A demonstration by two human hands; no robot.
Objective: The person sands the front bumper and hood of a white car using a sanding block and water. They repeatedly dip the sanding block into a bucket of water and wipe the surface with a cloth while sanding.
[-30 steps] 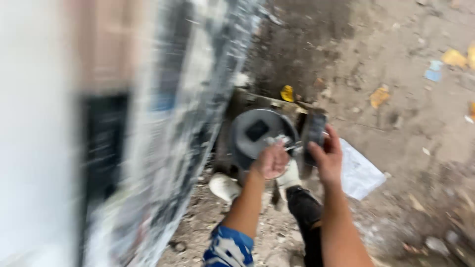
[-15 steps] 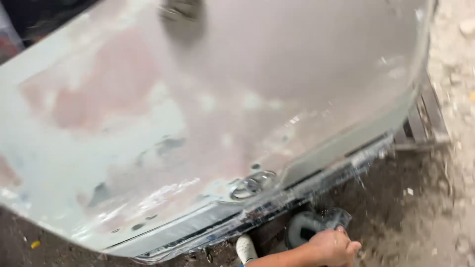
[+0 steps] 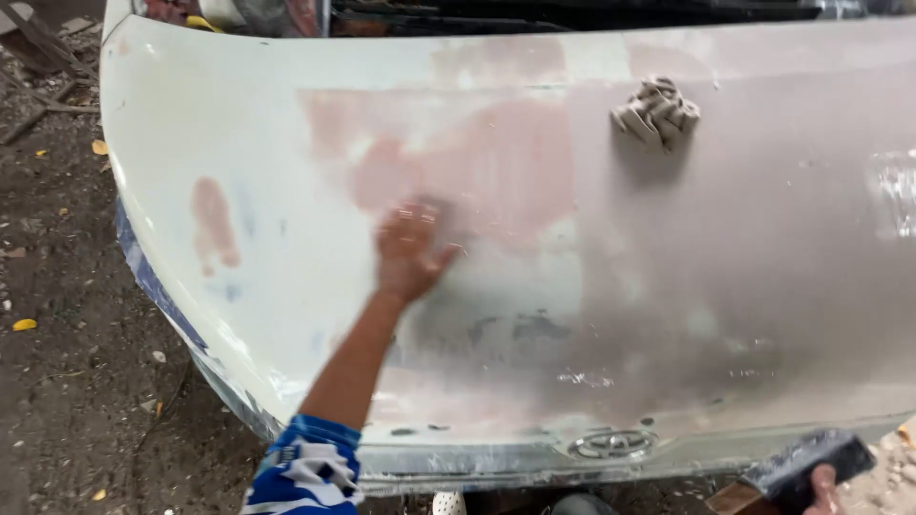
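Note:
My left hand (image 3: 410, 250) lies flat with fingers spread on a sanded car hood (image 3: 725, 286), near its middle, on a patch of pinkish filler. It holds nothing that I can see. My right hand (image 3: 826, 488) shows only at the bottom right edge, below the hood's front lip, with its fingers closed on a dark sanding block (image 3: 806, 465). A crumpled grey rag (image 3: 656, 112) rests on the hood further back, to the right of my left hand.
The hood is dull grey-white with pink and dark patches and a metal emblem (image 3: 613, 443) at its front edge. Bare dirt ground (image 3: 67, 362) with scattered yellow leaves lies to the left. A shoe tip (image 3: 447, 503) shows beneath the hood's lip.
The view has swung up from the ground under the car's front to the hood top. My left hand has come up onto the hood; my right hand stays low with the block.

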